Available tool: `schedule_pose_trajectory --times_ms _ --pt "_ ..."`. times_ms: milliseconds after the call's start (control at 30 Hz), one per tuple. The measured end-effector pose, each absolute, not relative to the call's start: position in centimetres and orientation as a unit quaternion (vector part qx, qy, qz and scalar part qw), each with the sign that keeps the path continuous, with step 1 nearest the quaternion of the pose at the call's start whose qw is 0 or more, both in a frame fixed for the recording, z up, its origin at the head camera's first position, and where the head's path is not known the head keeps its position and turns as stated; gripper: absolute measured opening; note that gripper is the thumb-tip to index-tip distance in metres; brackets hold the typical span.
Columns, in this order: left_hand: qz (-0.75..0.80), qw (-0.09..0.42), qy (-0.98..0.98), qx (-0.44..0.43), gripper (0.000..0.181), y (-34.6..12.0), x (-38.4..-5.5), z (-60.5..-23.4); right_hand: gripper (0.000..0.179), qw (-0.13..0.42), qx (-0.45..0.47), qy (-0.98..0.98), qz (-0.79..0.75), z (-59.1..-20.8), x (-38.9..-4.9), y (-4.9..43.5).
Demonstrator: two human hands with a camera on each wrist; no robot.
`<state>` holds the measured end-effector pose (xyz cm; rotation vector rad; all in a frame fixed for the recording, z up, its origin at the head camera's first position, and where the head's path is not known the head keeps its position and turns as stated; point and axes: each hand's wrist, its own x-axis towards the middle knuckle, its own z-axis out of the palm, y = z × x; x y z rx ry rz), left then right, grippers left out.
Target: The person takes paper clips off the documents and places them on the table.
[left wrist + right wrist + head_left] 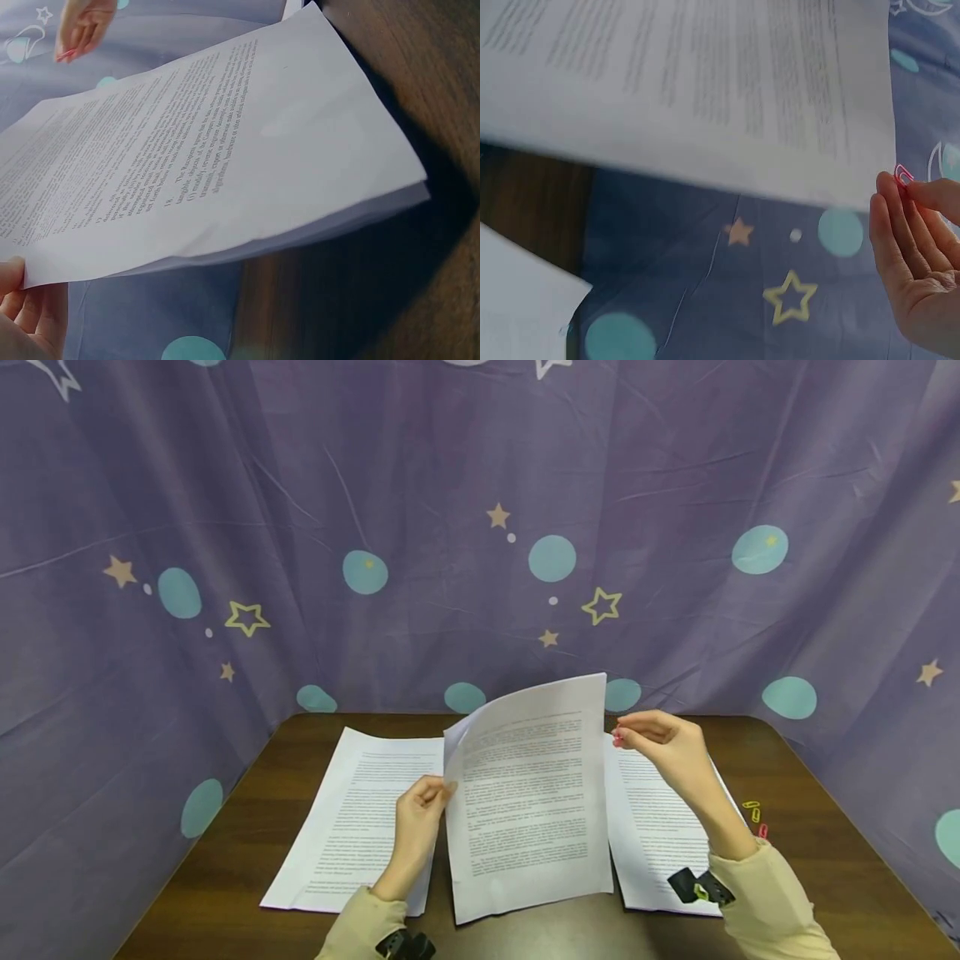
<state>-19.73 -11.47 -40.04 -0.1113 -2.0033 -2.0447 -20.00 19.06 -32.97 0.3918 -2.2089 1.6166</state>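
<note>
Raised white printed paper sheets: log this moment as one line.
left hand: grips raised sheets | right hand: pinches pink looped paperclip | paperclip: apart from raised sheets

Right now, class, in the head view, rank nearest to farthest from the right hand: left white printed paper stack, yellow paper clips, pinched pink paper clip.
1. Pink paper clip: pinched in the right hand.
2. Yellow paper clips: on the wooden table, right side.
3. White printed paper stack: on the left.

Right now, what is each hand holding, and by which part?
The left hand holds the raised papers by their left edge; the right hand pinches a pink clip by one end.
</note>
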Motion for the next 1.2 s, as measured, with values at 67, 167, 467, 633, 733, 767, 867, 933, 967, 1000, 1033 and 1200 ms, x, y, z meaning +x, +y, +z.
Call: schedule_pose_trajectory --times_ms 67,167,467,633,733,767,867,933,967,1000,1033,1200 --pt "-0.706 0.14 -0.693 -0.041 0.008 -11.5 -19.7 -40.1 0.022 0.192 0.138 -0.786 0.571 -33.4 -19.8 19.9" --pt "-0.707 0.142 -0.691 -0.043 0.008 -11.4 -19.8 -40.2 0.021 0.2 0.134 -0.789 0.565 -34.0 -19.3 21.3" --pt "-0.708 0.142 -0.691 -0.036 0.009 -11.4 -19.7 -40.2 0.019 0.209 0.093 -0.811 0.538 -36.2 -18.2 24.9" --pt "-0.725 0.137 -0.674 -0.039 0.012 -11.6 -20.7 -41.9 0.021 0.194 0.059 -0.831 0.519 -37.7 -17.3 26.6" --pt "-0.728 0.136 -0.671 -0.04 0.013 -11.7 -21.1 -42.7 0.025 0.189 0.045 -0.837 0.511 -38.8 -17.1 27.9" --pt "-0.728 0.136 -0.671 -0.04 0.013 -11.7 -21.1 -42.7 0.026 0.188 0.042 -0.839 0.508 -39.5 -17.2 28.5" --pt "-0.725 0.137 -0.673 -0.04 0.012 -11.7 -20.8 -42.2 0.025 0.182 0.026 -0.84 0.511 -41.6 -17.7 30.8" --pt "-0.721 0.139 -0.678 -0.039 0.011 -11.6 -20.5 -41.6 0.026 0.171 0.002 -0.84 0.515 -42.5 -17.7 32.0" --pt "-0.718 0.139 -0.681 -0.037 0.011 -11.5 -20.3 -41.2 0.028 0.164 -0.014 -0.846 0.507 -42.7 -17.7 32.5" --pt "-0.715 0.14 -0.684 -0.035 0.01 -11.4 -20.1 -40.9 0.03 0.156 -0.03 -0.852 0.5 -42.8 -17.6 32.8" --pt "-0.712 0.14 -0.687 -0.032 0.01 -11.4 -19.9 -40.6 0.034 0.145 -0.049 -0.859 0.489 -42.8 -17.4 33.0" --pt "-0.707 0.142 -0.692 -0.03 0.01 -11.3 -19.7 -40.4 0.043 0.119 -0.074 -0.868 0.476 -45.4 -17.8 36.1"
